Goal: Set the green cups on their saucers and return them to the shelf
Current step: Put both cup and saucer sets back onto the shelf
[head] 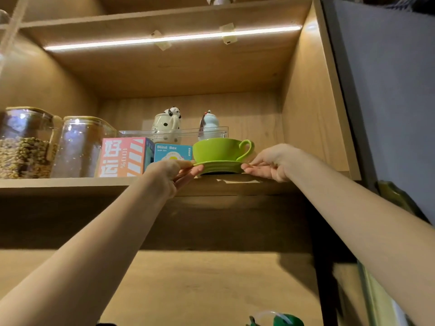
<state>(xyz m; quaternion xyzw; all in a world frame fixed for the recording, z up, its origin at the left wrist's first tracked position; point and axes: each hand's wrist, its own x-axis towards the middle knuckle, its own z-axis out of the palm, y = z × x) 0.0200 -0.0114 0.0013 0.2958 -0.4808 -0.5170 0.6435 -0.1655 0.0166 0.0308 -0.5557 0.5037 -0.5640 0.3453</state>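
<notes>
**Both grips pinch saucer, cup landing on shelf**

Left hand [170,174] and right hand [270,164] each pinch opposite rims of the ribbed green ceramic saucer [220,166]; glossy green cup [219,149] seated on it, handle at 3 o'clock. Saucer at wooden shelf [70,183] front edge. Advice: slide level toward 12 o'clock, release together, clear of blue cardboard box [172,152].

One green cup [219,149] on one green saucer [220,166]; two hands, the left hand [170,174] and the right hand [270,162]; two glass jars [26,142] [80,147]; two small boxes [123,157] [173,152]; two figurines [167,123] [209,124] in one clear tray [131,132]; one light strip [171,38]
</notes>
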